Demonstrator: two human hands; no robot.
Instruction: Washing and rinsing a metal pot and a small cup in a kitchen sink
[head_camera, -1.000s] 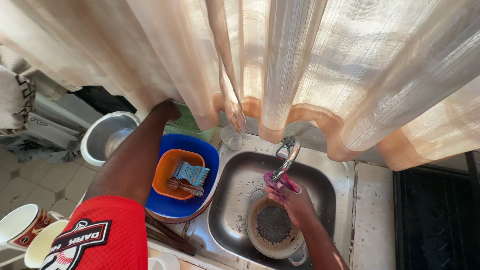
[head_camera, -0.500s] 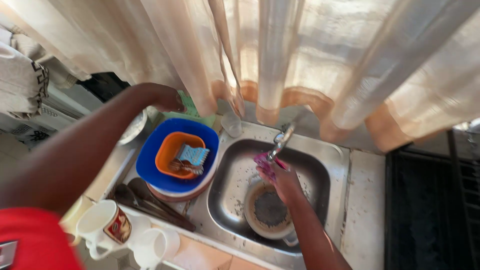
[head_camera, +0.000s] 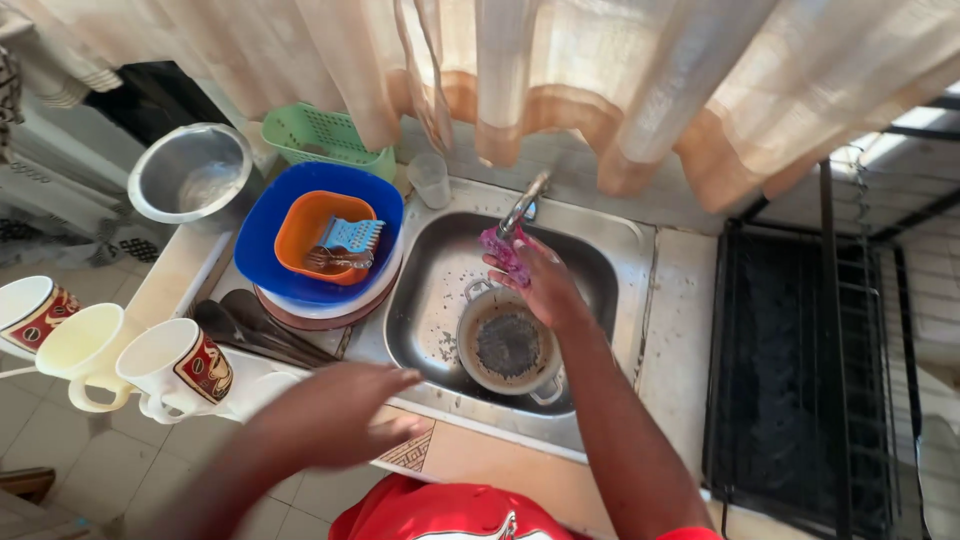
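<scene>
pot (head_camera: 510, 347) in sink (head_camera: 440, 290), bowls (head_camera: 290, 240) left, mugs (head_camera: 180, 365) farther left

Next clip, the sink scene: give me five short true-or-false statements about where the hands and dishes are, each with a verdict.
1. The right hand holds a pink cloth under the tap. True.
2. The dirty pot sits on the counter beside the sink. False: it lies inside the sink.
3. The orange bowl rests inside the blue basin. True.
4. The left hand grips a mug. False: it holds nothing, fingers spread, over the counter edge; the mugs are apart from it.
5. The steel bowl is stacked in the sink. False: it stands left of the blue basin.
</scene>
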